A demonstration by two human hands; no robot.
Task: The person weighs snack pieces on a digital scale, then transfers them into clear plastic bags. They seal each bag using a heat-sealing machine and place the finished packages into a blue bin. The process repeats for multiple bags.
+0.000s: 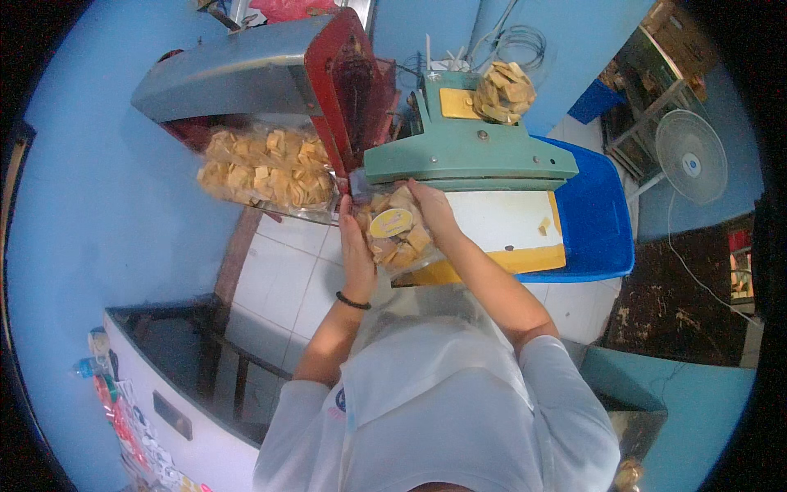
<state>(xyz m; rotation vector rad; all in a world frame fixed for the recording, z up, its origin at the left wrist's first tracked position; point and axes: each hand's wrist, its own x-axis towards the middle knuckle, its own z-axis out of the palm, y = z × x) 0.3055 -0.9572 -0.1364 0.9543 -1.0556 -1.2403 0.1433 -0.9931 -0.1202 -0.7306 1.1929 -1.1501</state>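
Observation:
Between my two hands is a clear plastic bag of tan chips [403, 246] with a yellow oval label that bears writing. My left hand [356, 240] grips its left side, a dark beaded bracelet on the wrist. On the right side of the bag is my right hand [435, 212], fingers near its upper edge. The bag's top end lies by the left part of the jaw of a green bag sealing machine [473, 157]. Whether that end is inside the jaw cannot be told. A white work plate [504, 215] with yellow edging extends below the jaw.
Several filled bags [267, 166] sit on the left under a red and grey metal machine [246, 74]. Another filled bag [505, 92] rests atop the sealer. A blue plastic tub [605, 209] stands behind the plate. Farther right is a fan [692, 157]; a white table [184, 393] is lower left.

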